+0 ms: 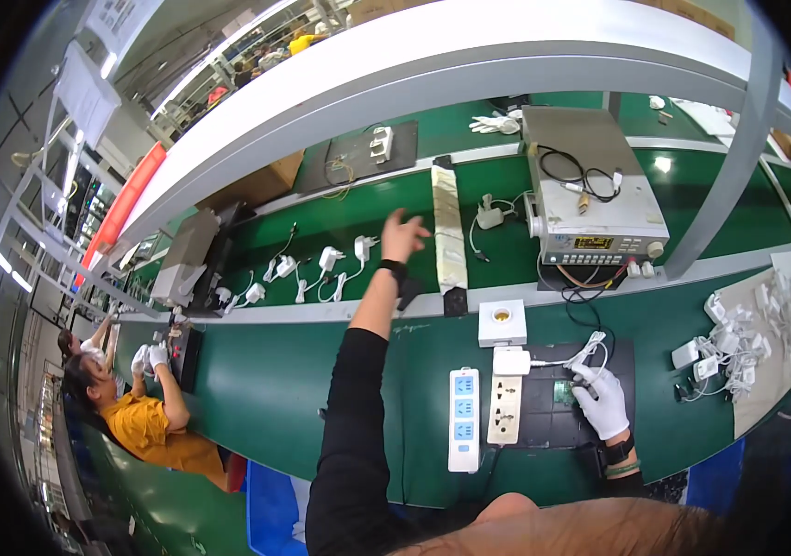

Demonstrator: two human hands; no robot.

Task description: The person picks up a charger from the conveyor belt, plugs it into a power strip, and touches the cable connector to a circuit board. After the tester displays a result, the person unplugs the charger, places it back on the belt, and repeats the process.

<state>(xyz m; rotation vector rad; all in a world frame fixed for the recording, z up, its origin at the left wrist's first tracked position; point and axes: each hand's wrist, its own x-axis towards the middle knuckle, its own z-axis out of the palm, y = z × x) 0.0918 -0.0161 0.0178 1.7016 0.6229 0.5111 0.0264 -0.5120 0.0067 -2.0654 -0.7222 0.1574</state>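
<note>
My bare left hand [404, 237] is stretched out over the green belt beyond the bench, its fingers apart and holding nothing. Beside it on the belt stands a pale wrapped bar [448, 232]. My right hand [605, 405], in a white glove, is closed over a dark mat [544, 428] and pinches a white cable [592, 350]. Close to its fingertips a small green circuit board [563, 393] lies on the mat. A white charger [510, 360] is plugged into a cream power strip [504, 410], and its cord runs toward my right hand.
Another power strip [464, 419] and a white socket box [502, 322] are nearby. A bench instrument [590, 199] stands beyond, and chargers [331, 258] lie along the belt. Bundled white adapters [724, 347] are at right. A co-worker in yellow [141, 422] sits at left. A shelf [433, 46] crosses overhead.
</note>
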